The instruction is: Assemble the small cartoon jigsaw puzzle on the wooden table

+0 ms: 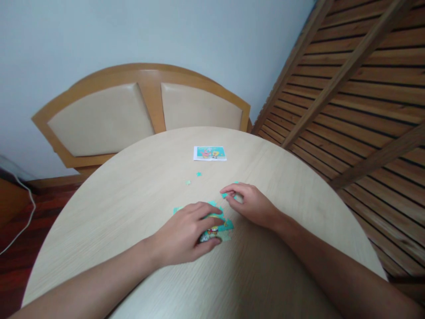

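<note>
A partly assembled jigsaw puzzle (227,225) in teal with a yellow cartoon figure lies on the table. My left hand (189,230) rests over it, palm down, fingers spread, hiding much of its middle and left side. Just up and to the right of the puzzle, my right hand (249,201) pinches a small teal puzzle piece (225,195) between thumb and index finger. Another teal piece (236,182) shows just behind that hand, partly covered by it.
The round wooden table (139,177) carries a picture card (210,153) at the far side. Two loose pieces, one teal (198,174) and one pale green (188,182), lie nearer. Behind stand a padded wooden headboard (151,97) and, at right, a slatted wooden panel (332,102).
</note>
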`<state>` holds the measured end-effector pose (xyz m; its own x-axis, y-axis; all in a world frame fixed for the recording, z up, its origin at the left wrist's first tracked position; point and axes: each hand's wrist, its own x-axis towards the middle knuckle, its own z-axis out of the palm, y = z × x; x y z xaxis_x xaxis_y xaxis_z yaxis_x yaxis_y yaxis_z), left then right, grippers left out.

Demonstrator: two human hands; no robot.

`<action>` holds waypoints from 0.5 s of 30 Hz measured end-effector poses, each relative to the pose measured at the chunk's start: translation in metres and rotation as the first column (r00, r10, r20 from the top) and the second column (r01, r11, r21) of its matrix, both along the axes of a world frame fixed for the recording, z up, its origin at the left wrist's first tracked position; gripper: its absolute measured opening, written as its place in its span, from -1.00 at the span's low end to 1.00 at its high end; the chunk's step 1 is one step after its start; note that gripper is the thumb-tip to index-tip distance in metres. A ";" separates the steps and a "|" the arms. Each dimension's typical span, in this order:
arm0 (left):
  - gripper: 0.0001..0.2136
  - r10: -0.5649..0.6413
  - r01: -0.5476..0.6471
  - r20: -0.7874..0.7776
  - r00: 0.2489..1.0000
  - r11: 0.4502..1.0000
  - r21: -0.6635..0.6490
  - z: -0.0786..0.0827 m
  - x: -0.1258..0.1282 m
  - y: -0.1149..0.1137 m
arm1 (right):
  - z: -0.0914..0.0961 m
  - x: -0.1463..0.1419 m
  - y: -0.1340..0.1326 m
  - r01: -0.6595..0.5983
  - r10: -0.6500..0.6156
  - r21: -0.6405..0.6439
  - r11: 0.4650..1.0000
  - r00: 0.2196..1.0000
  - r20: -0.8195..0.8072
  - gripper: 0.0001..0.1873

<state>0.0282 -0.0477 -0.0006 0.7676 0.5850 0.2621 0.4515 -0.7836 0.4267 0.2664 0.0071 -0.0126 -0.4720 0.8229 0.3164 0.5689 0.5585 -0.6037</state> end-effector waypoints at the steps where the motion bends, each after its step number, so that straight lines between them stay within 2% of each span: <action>1: -0.70 -0.042 0.042 -0.028 0.999 0.999 0.009 0.000 0.000 -0.001 | -0.001 0.000 0.000 0.025 -0.025 -0.022 0.999 1.000 -0.007 -0.79; 5: -0.68 -0.146 0.148 -0.098 0.985 0.989 0.020 -0.003 -0.003 0.000 | -0.004 -0.001 0.000 0.040 -0.041 -0.057 0.998 0.999 -0.010 -0.82; 10: -0.68 -0.179 0.180 -0.073 0.981 0.983 0.017 -0.001 -0.005 0.002 | -0.002 -0.001 0.000 -0.026 0.027 -0.038 0.999 0.999 0.040 -0.82; 15: -0.66 -0.186 0.188 -0.079 0.979 0.982 0.012 -0.001 -0.004 0.002 | -0.001 0.000 0.000 -0.035 0.037 -0.036 0.999 0.999 0.037 -0.83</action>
